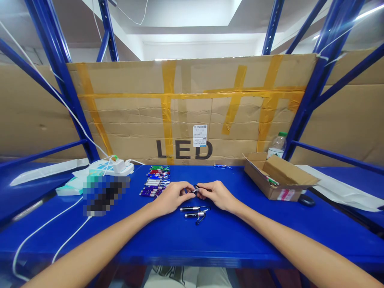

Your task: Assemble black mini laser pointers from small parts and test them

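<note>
My left hand [173,198] and my right hand [219,195] meet over the middle of the blue table. Between their fingertips is a small dark and silver item [196,189], mostly hidden; both hands are closed on it. Just below them lie two black and silver pen-like lights, the upper one [190,209] and the lower one [192,215], each with a dark strap at its right end. Left of my left hand, a column of several similar lights [154,181] in green, red, blue, silver and purple lies with straps pointing right. One blue light [220,165] rests at the back edge.
An open cardboard box [283,193] stands at right, with a dark object [306,200] beside it and a bottle [277,146] behind. At left are a power strip [124,168], white cables, a teal-white packet [72,186] and a blurred dark object. A cardboard wall [135,120] closes the back.
</note>
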Demonstrator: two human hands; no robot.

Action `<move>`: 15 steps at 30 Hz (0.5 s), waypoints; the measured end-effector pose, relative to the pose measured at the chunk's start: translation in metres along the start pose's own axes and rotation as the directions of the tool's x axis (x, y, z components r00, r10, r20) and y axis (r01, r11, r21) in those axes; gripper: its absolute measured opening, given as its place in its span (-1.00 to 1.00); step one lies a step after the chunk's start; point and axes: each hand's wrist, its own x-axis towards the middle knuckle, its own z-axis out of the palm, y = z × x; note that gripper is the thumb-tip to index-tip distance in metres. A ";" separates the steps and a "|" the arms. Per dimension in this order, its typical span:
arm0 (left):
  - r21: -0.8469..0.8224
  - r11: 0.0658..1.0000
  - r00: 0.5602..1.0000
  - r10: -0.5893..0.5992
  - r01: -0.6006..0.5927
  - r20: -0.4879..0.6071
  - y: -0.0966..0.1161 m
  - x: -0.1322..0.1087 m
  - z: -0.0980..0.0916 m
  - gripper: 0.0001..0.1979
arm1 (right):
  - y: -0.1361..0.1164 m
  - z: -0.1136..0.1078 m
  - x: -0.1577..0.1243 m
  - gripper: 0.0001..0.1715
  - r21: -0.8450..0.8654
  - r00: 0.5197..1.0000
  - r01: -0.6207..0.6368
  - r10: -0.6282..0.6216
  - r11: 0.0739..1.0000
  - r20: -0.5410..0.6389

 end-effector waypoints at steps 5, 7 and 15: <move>-0.026 0.999 0.999 -0.026 0.026 -0.018 0.002 0.000 0.001 -0.77 | 0.000 0.002 0.000 -0.57 0.077 0.999 -0.012 0.015 0.997 -0.034; -0.042 0.999 0.999 -0.027 0.027 -0.023 0.003 0.000 0.000 -0.78 | 0.000 0.002 0.000 -0.56 0.097 0.999 -0.014 0.017 0.995 -0.036; 0.002 1.000 0.999 0.019 -0.019 -0.045 0.009 -0.001 -0.004 -0.78 | -0.004 -0.001 -0.005 -0.63 -0.039 0.998 0.043 -0.044 0.998 -0.037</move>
